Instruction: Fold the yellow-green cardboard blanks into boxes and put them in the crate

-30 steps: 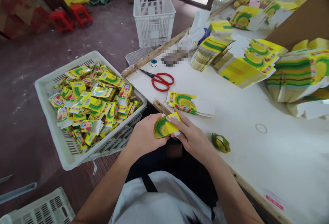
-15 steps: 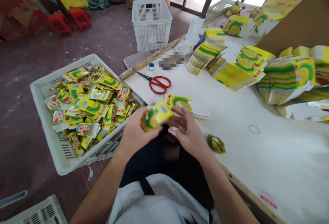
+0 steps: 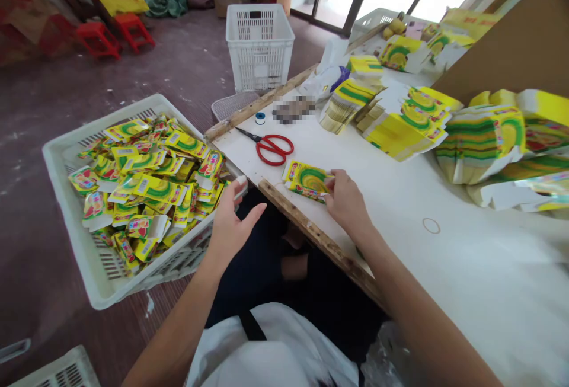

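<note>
My left hand (image 3: 231,218) is open and holds nothing, thumb and fingers apart, beside the near right rim of a white plastic crate (image 3: 100,293). Many small yellow and green printed cartons (image 3: 160,188) are heaped in that crate. Across the table edge, my right hand (image 3: 349,203) pinches the right end of a flat yellow carton (image 3: 307,178) with a green pattern. This carton lies on the white table (image 3: 395,245). Red-handled scissors (image 3: 273,149) rest just beyond it, their blades pointing left. My right forearm covers most of a small green item by the table edge.
Stacks of flat yellow cartons (image 3: 406,123) stand along the table's back right. A small blue-topped spool (image 3: 260,118) and a rubber band (image 3: 431,225) lie on the table. The wooden table edge (image 3: 320,230) runs before my lap. Another white crate (image 3: 260,49) and red stools (image 3: 98,40) stand on the floor.
The filled-out yellow carton has left my left hand, which now is open. My right hand has moved right and forward from it and taken hold of the flat carton on the table.
</note>
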